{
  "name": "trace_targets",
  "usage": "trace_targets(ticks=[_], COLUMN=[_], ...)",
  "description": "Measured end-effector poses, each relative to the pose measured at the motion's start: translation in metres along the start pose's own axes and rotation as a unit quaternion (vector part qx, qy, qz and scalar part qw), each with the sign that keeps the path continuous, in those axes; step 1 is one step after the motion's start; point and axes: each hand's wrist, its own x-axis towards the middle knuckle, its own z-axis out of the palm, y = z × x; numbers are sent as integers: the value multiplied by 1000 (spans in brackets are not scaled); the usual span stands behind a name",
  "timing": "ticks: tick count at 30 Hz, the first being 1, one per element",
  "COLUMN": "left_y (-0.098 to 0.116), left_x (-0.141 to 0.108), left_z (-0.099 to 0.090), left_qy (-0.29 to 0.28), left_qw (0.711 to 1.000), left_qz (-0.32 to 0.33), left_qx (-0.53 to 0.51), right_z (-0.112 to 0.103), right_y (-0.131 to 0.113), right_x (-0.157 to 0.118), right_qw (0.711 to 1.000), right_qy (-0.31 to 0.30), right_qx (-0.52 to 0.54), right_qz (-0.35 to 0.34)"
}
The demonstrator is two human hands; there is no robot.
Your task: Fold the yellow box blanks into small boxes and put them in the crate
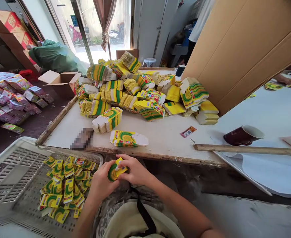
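Both my hands are closed on one small yellow and green carton [113, 173], held over my lap just off the table's front edge. My left hand [101, 181] grips its left side; my right hand [133, 171] has its fingers on the end at the right. Part of the carton is hidden by my fingers. On the table beyond them lies a short stack of flat cartons [127, 138] with white flaps showing. Another stack [108, 119] leans behind it. To my left, a white plastic basket [10, 180] holds many folded yellow cartons [68, 190].
A large heap of bundled flat cartons [125, 92] covers the back of the white table [170, 142]. Right of it are a small packet [188, 132], a dark mug [243, 135] on its side and a wooden strip [247, 149]. A cardboard sheet [234, 49] stands behind.
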Motion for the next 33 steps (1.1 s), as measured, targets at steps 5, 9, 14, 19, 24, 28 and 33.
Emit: trace_targets(ticks=[5,9,14,19,24,28,33], left_y=[-41,-79,-67,-22,16,27,15], left_x=[-20,-40,-36,0,42,55,47], left_z=[-30,-68,-47,14,31,18,14], left_qy=[57,189,141,107,207,264,309], left_qw=[994,944,971,905,739,675,762], left_qz=[-88,-204,-183,-139,-139,-121,-150], left_qx=[40,175,-63,-387,-626,-678,-549], right_z=[-9,-38,-49,-44,-5,31,42], right_y=[14,38,50,16,-8,-8,-5], right_x=[11,27,38,30,19,17,22], right_qw=[994,954,948,938,991,978,981], right_qy=[104,219,194,207,100,76,82], right_qx=[16,-189,-238,-268,-86,192,173], right_qz=[-37,73,82,72,-21,2,0])
